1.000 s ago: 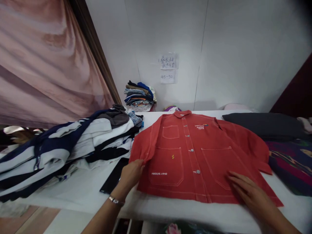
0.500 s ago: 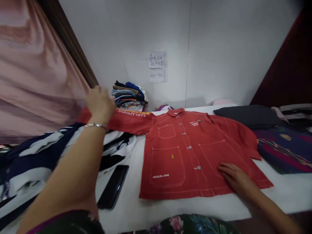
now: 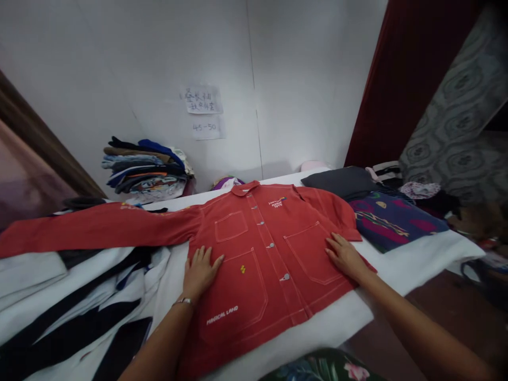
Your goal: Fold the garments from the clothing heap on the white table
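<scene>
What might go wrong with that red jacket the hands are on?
The long sleeve of the red jacket lies over loose clothes, so tugging it might drag some along. The left hand and right hand rest on its front, so sliding them could wrinkle it. Its hem is near the front edge of the white table, so it might slip over.

Red jacket [image 3: 270,264]: quantity one.
Front pockets [image 3: 244,288]: three. Left hand [image 3: 199,272]: one. Right hand [image 3: 347,256]: one. Paper notices [image 3: 203,100]: two. Bracelet [image 3: 184,301]: one.
</scene>
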`<action>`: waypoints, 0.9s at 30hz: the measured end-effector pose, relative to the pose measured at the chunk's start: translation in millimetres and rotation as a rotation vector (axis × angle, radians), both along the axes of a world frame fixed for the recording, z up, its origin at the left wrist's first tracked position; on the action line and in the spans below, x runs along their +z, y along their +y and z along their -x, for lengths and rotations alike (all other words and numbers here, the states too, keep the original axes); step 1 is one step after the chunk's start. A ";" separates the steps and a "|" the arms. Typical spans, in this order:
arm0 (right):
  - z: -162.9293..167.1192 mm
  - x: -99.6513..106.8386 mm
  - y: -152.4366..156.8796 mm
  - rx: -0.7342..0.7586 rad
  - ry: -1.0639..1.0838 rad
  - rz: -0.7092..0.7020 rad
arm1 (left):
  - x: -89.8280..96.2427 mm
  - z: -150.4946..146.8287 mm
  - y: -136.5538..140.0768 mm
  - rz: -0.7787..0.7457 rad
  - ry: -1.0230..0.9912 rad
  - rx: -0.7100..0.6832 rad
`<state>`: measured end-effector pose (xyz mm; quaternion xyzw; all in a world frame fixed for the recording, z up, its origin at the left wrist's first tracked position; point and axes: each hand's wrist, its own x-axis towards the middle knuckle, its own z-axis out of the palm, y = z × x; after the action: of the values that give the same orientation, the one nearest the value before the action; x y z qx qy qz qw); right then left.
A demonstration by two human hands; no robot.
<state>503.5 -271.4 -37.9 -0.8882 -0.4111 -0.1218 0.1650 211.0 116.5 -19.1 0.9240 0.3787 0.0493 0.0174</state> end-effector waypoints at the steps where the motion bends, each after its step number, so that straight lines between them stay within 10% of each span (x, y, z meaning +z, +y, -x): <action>1: 0.2 -4.1 -2.3 0.002 0.006 -0.006 | -1.5 0.8 1.8 -0.006 -0.007 -0.010; 6: -19.9 5.0 -19.4 -0.013 0.051 -0.159 | -4.3 2.2 4.4 -0.042 -0.002 -0.069; 14: -85.8 46.3 -41.7 -0.479 0.395 -0.121 | -4.0 0.7 3.6 -0.089 0.026 -0.038; 27: -80.8 39.6 -19.4 -0.188 0.115 0.393 | 2.2 2.3 -2.6 -0.124 0.011 -0.029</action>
<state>584.3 -290.8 1.7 -0.9431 -0.3325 -0.0034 -0.0002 208.7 113.9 -16.9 0.9290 0.3615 0.0675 -0.0414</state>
